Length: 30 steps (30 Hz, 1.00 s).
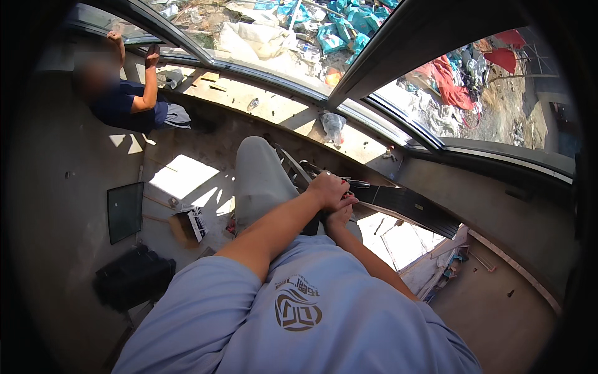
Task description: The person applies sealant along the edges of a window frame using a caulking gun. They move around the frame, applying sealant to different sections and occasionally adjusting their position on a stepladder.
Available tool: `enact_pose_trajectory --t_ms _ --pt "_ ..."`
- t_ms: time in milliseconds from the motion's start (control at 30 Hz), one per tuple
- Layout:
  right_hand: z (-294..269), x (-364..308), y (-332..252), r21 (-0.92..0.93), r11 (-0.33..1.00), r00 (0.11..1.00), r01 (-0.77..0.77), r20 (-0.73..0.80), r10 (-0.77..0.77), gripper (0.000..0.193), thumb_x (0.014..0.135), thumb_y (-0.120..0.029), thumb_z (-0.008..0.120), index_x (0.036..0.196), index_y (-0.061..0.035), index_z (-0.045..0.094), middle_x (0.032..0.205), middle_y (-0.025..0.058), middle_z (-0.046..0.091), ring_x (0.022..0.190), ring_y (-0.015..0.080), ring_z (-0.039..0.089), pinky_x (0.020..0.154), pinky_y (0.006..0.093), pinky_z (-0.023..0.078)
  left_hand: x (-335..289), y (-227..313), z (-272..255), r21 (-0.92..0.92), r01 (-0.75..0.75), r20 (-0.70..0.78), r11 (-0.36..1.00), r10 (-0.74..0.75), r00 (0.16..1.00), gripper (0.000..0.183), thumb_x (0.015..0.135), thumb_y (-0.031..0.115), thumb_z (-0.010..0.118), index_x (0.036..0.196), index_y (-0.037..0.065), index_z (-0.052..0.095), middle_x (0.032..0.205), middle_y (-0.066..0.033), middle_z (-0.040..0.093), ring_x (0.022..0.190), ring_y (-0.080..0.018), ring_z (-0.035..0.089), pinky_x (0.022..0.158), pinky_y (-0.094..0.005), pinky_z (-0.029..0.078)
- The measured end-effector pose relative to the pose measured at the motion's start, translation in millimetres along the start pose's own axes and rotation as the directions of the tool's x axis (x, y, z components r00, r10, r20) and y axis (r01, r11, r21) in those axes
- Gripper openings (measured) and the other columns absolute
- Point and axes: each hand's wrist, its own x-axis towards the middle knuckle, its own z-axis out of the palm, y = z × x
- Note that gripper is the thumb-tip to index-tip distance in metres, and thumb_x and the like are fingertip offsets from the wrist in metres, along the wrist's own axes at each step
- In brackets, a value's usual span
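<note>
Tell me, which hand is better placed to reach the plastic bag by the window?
Probably the left hand: it sits farther forward, nearer the plastic bag, while the right hand is closer to the shirt. Both hands meet at something red, too covered to identify, so the left might need freeing first.

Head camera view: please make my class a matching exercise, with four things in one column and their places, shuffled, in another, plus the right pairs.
Things
1. Left hand
2. Plastic bag
3. Dark rectangular panel
4. Cardboard box

Places
A. Standing against the wall at the picture's left
B. Together with the right hand, in front of the body
C. On the floor, with a tan side showing
D. On the sunlit ledge below the windows

Right pairs: 1-B, 2-D, 3-A, 4-C
</note>
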Motion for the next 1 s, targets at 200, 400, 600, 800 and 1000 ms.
enact_pose_trajectory --t_ms 200,400,600,800,1000 --pt "-8.3 4.0 -10.3 0.028 1.0 1.0 -0.007 -0.003 0.007 0.048 0.111 -0.043 0.033 0.116 -0.003 0.059 0.11 0.0106 0.067 0.099 0.0216 0.063 0.089 0.036 0.051 3.0 -5.2 11.5 -0.053 -0.023 0.001 0.998 0.023 1.0 0.067 0.094 0.07 0.044 0.083 0.01 0.069 0.081 -0.0135 0.071 0.08 -0.0313 0.071 0.072 -0.0434 0.054" --pt "-14.2 7.6 -17.8 0.015 1.0 1.0 0.015 -0.006 -0.015 0.046 0.111 -0.041 0.034 0.115 -0.0029 0.059 0.109 0.0102 0.067 0.099 0.0211 0.063 0.088 0.0358 0.051 4.7 -6.3 11.2 -0.079 -0.012 -0.005 0.997 0.012 1.0 0.067 0.095 0.069 0.043 0.084 0.009 0.069 0.083 -0.014 0.072 0.083 -0.0317 0.071 0.073 -0.0445 0.054" --pt "-14.3 7.2 -20.6 0.013 1.0 0.999 0.026 -0.019 -0.026 0.044 0.111 -0.04 0.035 0.114 -0.0027 0.059 0.108 0.0099 0.067 0.098 0.0206 0.063 0.087 0.0357 0.051 12.5 -9.8 8.7 -0.097 0.003 0.046 0.995 0.001 0.999 0.07 0.095 0.071 0.042 0.084 0.009 0.072 0.084 -0.0154 0.072 0.085 -0.0332 0.071 0.074 -0.0463 0.054" --pt "-1.7 5.3 -13.1 0.025 0.999 0.998 0.038 -0.044 -0.036 0.043 0.111 -0.038 0.036 0.113 -0.0025 0.059 0.108 0.0095 0.067 0.097 0.0201 0.063 0.087 0.0355 0.051 3.7 -11.8 7.0 -0.092 -0.015 -0.046 0.996 0.011 0.999 0.066 0.095 0.07 0.044 0.08 0.011 0.069 0.081 -0.0133 0.071 0.078 -0.032 0.07 0.071 -0.0449 0.053" --pt "14.1 -8.0 -32.0 0.022 0.995 0.993 0.101 -0.06 -0.099 0.041 0.111 -0.036 0.036 0.112 -0.0024 0.059 0.107 0.0091 0.067 0.097 0.0196 0.062 0.086 0.0353 0.051 2.8 -12.1 15.5 -0.096 -0.039 -0.061 0.995 0.033 0.998 0.059 0.093 0.066 0.051 0.082 0.011 0.067 0.077 -0.0144 0.068 0.078 -0.0316 0.07 0.068 -0.0444 0.054"
